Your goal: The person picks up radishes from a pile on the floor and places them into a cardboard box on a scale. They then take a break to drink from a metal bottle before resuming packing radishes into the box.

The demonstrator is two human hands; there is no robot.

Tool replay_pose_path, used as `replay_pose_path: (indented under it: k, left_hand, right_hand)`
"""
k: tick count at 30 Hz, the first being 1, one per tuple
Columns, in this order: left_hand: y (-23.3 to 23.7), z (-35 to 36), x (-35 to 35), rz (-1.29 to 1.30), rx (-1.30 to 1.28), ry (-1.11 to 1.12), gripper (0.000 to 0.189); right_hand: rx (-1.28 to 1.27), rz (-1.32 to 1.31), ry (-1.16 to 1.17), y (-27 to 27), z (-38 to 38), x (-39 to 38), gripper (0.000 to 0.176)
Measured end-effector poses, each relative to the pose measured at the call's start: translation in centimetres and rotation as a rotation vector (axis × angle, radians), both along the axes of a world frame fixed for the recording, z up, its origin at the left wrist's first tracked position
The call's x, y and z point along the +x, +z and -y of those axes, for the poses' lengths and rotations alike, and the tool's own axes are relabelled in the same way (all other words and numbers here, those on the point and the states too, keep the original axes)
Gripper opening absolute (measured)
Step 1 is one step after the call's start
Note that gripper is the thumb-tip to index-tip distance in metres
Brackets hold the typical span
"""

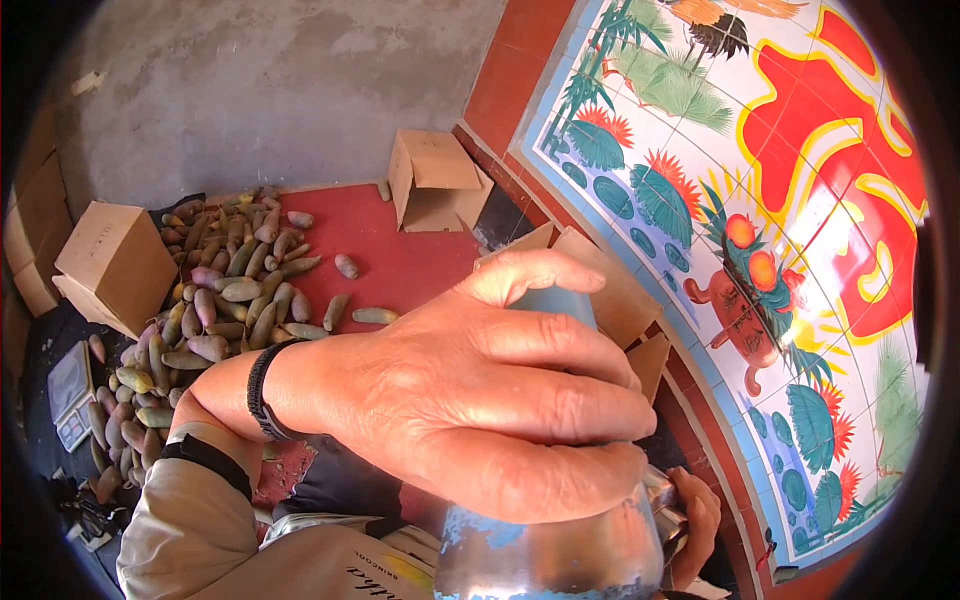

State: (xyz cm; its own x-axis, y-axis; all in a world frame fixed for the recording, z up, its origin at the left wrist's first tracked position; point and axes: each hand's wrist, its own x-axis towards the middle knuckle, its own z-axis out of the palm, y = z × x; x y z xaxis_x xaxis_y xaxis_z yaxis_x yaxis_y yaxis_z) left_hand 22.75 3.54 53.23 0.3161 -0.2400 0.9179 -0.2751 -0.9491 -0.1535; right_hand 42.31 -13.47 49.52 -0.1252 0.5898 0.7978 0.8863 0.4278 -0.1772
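A cylindrical metal container (560, 555) with worn blue paint stands out large at the bottom centre, close to the camera. My left hand (480, 390), with a black band at the wrist, is wrapped over its upper part. A blue part of the container shows behind the fingers; the left thumb is hidden. On the container's right side, my right hand (697, 525) is partly visible, its fingers curled against shiny metal.
Many root vegetables (240, 265) lie piled on the left and over a red mat (410, 270). Cardboard boxes (118, 265) stand at the left, back and right. A scale (70, 390) lies far left. A painted tile wall (720, 250) rises right.
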Motion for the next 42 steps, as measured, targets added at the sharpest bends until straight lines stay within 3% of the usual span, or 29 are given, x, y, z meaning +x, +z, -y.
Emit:
replay_pose_path:
  k: [5,8,10,42]
  left_hand:
    - [0.0,0.0,0.0,-0.003,-0.004,0.001,0.021]
    - [-0.1,0.0,0.0,-0.002,-0.003,0.003,0.02]
    - [-0.1,0.0,0.1,0.002,-0.006,0.003,0.02]
    - [0.0,0.0,0.0,0.023,0.005,0.014,0.019]
  right_hand:
    - [0.0,-0.017,0.008,-0.5,-0.1,0.7,0.061]
    - [0.053,0.152,-0.079,-1.0,-0.1,2.0,0.06]
    - [-0.006,-0.025,0.02,-0.2,0.0,0.1,0.061]
    - [0.02,-0.034,-0.003,-0.2,0.0,-0.2,0.059]
